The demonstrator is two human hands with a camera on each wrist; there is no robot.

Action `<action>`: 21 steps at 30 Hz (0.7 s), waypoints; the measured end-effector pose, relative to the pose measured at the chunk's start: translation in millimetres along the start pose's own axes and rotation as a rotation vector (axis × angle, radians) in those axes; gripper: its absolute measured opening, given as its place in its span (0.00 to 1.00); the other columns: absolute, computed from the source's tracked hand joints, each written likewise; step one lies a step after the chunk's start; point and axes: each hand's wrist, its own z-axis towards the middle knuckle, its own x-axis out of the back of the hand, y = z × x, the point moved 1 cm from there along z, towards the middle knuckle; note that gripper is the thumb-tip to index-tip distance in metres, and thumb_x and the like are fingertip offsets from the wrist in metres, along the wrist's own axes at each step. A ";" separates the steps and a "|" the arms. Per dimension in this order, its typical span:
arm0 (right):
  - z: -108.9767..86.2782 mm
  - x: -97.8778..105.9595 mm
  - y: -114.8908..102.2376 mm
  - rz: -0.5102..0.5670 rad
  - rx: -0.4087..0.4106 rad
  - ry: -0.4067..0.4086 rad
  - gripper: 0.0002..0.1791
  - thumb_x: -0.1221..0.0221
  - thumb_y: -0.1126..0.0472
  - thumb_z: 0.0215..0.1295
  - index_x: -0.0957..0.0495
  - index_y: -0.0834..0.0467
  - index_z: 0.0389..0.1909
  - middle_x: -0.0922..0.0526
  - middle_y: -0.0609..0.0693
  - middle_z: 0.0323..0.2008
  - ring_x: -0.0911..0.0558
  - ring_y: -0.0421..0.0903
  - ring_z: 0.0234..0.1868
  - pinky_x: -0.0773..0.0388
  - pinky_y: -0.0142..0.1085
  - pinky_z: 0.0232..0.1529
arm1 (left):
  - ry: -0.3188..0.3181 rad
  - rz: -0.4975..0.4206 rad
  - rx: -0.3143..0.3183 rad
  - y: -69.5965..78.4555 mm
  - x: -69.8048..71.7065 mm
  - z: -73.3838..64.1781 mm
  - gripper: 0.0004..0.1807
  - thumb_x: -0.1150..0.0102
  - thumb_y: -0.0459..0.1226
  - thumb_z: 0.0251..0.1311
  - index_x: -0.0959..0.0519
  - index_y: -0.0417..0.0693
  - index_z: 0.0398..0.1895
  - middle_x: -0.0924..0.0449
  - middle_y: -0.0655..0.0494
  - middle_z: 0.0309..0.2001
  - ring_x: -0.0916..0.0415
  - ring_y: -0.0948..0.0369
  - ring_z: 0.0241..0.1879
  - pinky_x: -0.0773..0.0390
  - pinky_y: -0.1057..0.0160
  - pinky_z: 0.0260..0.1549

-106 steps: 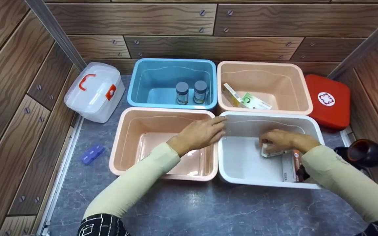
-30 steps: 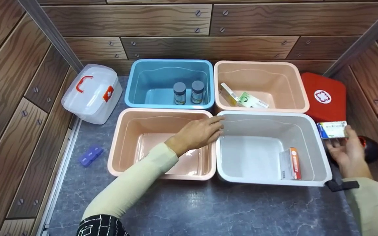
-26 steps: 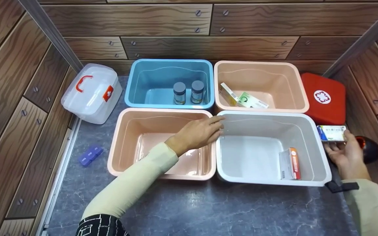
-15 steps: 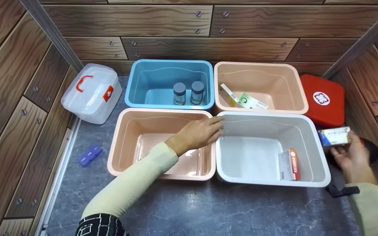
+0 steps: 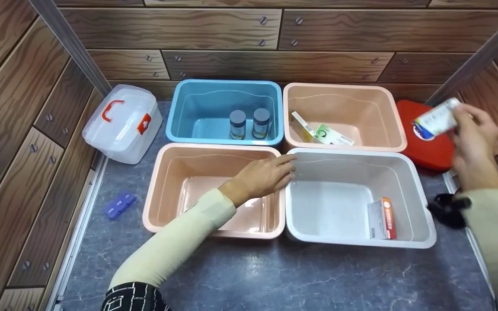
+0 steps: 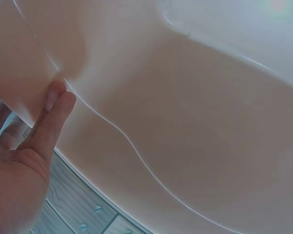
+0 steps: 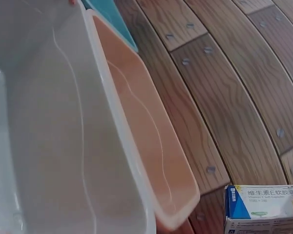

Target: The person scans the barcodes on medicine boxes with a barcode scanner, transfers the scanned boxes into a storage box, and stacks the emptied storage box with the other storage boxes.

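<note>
My right hand (image 5: 476,136) pinches a small white, blue and yellow medicine box (image 5: 437,116) in the air, above the red case (image 5: 430,149) at the back right. In the right wrist view the box (image 7: 263,202) reads Vitamin E Soft Capsules. My left hand (image 5: 260,178) rests with extended fingers at the adjoining rims of the front peach bin (image 5: 158,185) and the white bin (image 5: 331,207). The left wrist view shows these fingers (image 6: 51,119) by a peach bin wall. Inside the white bin, an orange-and-white box (image 5: 382,218) stands at the right.
Behind are a blue bin (image 5: 193,103) with two dark-capped bottles (image 5: 249,124) and a peach bin (image 5: 361,103) with two boxes (image 5: 331,134). A clear first-aid box (image 5: 121,121) and purple pill organizer (image 5: 120,204) lie left. A black object (image 5: 448,211) sits right of the white bin.
My right hand has taken the medicine box out of the white bin, held it beside the bin near the black object, then raised it over the red case. My left hand stays in place.
</note>
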 end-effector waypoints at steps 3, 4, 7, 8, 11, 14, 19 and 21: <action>6.8 -30.5 8.5 -0.112 0.056 -0.019 0.10 0.26 0.67 0.67 0.15 0.56 0.45 0.16 0.46 0.35 0.17 0.40 0.31 0.17 0.28 0.31 | 0.000 0.006 -0.001 -0.4 -0.1 -0.1 0.23 0.57 0.48 0.88 0.21 0.50 0.71 0.31 0.51 0.82 0.13 0.50 0.62 0.11 0.52 0.56; 9.6 -39.8 12.8 -0.159 0.072 -0.028 0.09 0.26 0.66 0.68 0.15 0.55 0.45 0.16 0.46 0.34 0.17 0.39 0.31 0.17 0.28 0.31 | 0.001 0.010 -0.002 -0.6 -0.1 -0.2 0.23 0.58 0.48 0.88 0.21 0.50 0.71 0.31 0.52 0.82 0.13 0.50 0.61 0.11 0.52 0.56; 19.5 -63.4 28.2 -0.252 0.106 -0.066 0.08 0.29 0.64 0.70 0.17 0.55 0.46 0.17 0.45 0.32 0.17 0.39 0.29 0.16 0.28 0.29 | 0.016 0.018 -0.009 -0.7 -0.1 -0.6 0.22 0.57 0.49 0.88 0.21 0.50 0.70 0.31 0.52 0.81 0.13 0.50 0.61 0.11 0.52 0.55; 23.3 -69.7 34.0 -0.288 0.114 -0.079 0.08 0.30 0.63 0.71 0.18 0.55 0.46 0.17 0.44 0.32 0.17 0.38 0.29 0.17 0.28 0.29 | 0.022 0.021 -0.014 -0.7 -0.3 -0.9 0.22 0.57 0.48 0.88 0.21 0.50 0.70 0.30 0.52 0.81 0.13 0.50 0.61 0.11 0.52 0.55; 35.5 -83.7 51.6 -0.392 0.127 -0.119 0.09 0.31 0.61 0.73 0.20 0.53 0.48 0.18 0.43 0.33 0.18 0.37 0.29 0.17 0.26 0.29 | 0.046 0.025 -0.023 -0.8 -1.4 -1.3 0.21 0.56 0.48 0.88 0.20 0.50 0.68 0.28 0.51 0.80 0.13 0.50 0.60 0.10 0.52 0.54; 48.8 -90.1 68.9 -0.530 0.139 -0.125 0.09 0.32 0.59 0.75 0.22 0.50 0.49 0.20 0.41 0.35 0.18 0.34 0.29 0.17 0.25 0.30 | 0.059 0.023 -0.031 -1.0 -2.0 -1.1 0.20 0.55 0.48 0.88 0.19 0.49 0.66 0.28 0.51 0.79 0.13 0.50 0.60 0.11 0.52 0.54; 68.6 -91.4 95.4 -0.776 0.129 -0.105 0.09 0.34 0.56 0.77 0.22 0.49 0.52 0.21 0.39 0.39 0.17 0.31 0.31 0.12 0.26 0.36 | 0.050 0.035 -0.024 -2.4 -1.8 -0.6 0.21 0.57 0.49 0.88 0.20 0.50 0.66 0.28 0.52 0.80 0.13 0.51 0.61 0.11 0.53 0.55; 73.9 -89.8 103.9 -0.874 0.132 -0.101 0.13 0.34 0.55 0.77 0.22 0.52 0.57 0.20 0.40 0.41 0.16 0.30 0.31 0.12 0.27 0.38 | 0.044 0.038 -0.023 -2.2 -2.1 -0.5 0.21 0.57 0.49 0.88 0.20 0.50 0.67 0.29 0.51 0.80 0.13 0.51 0.61 0.11 0.53 0.55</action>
